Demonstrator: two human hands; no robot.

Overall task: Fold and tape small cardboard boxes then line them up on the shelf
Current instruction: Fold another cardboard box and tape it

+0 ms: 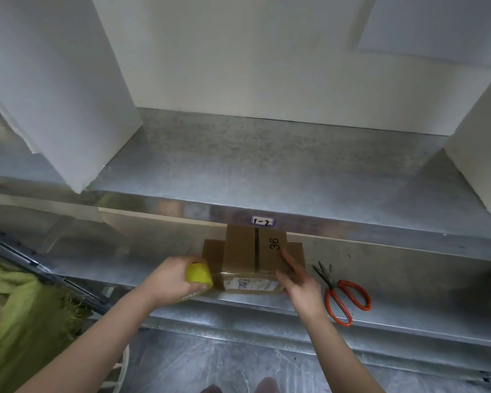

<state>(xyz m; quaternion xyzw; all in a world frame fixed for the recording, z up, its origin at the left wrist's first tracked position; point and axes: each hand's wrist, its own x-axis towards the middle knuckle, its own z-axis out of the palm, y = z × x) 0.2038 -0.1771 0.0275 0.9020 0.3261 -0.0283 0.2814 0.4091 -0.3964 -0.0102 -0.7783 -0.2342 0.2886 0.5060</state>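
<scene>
A small brown cardboard box [247, 252] marked "36" stands on the lower metal shelf [408, 285], with a white label on its front face and side flaps sticking out. My left hand [169, 279] grips a yellow roll of tape [199, 274] at the box's left front corner, and a clear strip runs from the roll onto the box. My right hand [299, 282] rests on the box's right front corner, index finger stretched along the top edge near the "36".
Orange-handled scissors [341, 293] lie on the lower shelf right of the box. The upper metal shelf [267, 171] carries white boards at left [68, 95] and right [482, 143]. A green cloth [26, 321] hangs at lower left.
</scene>
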